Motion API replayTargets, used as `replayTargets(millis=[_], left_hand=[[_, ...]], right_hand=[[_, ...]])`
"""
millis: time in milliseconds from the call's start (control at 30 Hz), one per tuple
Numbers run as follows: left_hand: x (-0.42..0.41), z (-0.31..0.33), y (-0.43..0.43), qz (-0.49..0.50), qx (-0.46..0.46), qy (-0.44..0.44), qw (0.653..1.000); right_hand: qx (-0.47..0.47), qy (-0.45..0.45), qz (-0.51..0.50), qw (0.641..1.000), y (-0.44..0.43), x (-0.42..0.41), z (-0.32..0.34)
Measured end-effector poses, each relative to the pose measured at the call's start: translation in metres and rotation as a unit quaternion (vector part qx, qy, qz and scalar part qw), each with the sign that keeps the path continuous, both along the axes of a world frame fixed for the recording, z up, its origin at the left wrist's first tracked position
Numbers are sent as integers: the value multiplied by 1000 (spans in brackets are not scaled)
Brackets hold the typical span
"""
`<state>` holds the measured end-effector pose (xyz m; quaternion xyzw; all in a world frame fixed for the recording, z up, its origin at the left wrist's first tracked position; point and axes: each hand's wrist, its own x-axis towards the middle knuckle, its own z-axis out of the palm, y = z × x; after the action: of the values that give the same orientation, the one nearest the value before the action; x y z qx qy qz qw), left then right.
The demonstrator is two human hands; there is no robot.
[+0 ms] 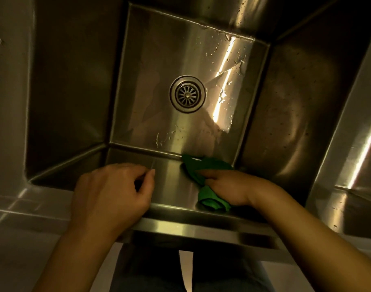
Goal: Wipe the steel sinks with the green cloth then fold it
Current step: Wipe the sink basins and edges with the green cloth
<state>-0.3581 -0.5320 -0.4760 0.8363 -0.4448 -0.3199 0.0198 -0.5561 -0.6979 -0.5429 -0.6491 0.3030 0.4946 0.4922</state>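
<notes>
On the head camera I am looking straight down into a deep steel sink [155,66] in dim, yellowish light. The drain [187,94] sits in the middle of its floor, and water droplets [229,81] are scattered along a bright streak of reflected light on the right side of the floor.

The right hand [228,186] reaches in over the front rim [190,226] and grips the green cloth [203,168]. Its fingers are curled round the bunched fabric and press it against the near wall, low down by the right front corner. Part of the cloth spills out beneath the palm; the middle of it is covered by the hand, so I cannot tell how it is folded or wadded.

The left hand [113,192] rests at the front rim, well apart from the right one, with loosely bent fingers. I see nothing in them, though the fingertips are turned partly away from me.

A second sink [355,186] lies to the right, cut off by the frame edge, so only its left corner shows. Below the rim a pair of dark trouser legs [150,270] is barely distinguishable in the shadow.
</notes>
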Motion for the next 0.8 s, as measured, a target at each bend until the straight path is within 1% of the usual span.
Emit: replayTargets(millis=[67,133,200,333,433,533,600,700,800], left_hand=[[0,1,2,2,1,-2,1000],[-1,3,2,4,5,14,1000],[-4,6,1,8,13,39,999],[-28,12,-9,-17,15,56,998],[-48,12,-14,-32,4,62,998],[-61,8,-19,-46,-8,41,998],[-68,6,-22,-50,-16,27,998],[-74,5,-26,-48,-20,19,998],[-77,3,-24,-40,-21,22,999]], right_hand=[[5,-15,-19,1000,1,0,20],[-2,-32,-33,999,2,-2,39],[-18,-54,-39,998,4,-5,57],[-53,-89,-48,993,10,-18,84],[-78,-98,-62,990,8,-30,86],[-84,-90,-57,991,-4,-40,72],[-76,-94,-35,992,-13,-41,61],[-76,-119,33,989,-24,-34,51],[-109,-143,123,976,-31,-26,40]])
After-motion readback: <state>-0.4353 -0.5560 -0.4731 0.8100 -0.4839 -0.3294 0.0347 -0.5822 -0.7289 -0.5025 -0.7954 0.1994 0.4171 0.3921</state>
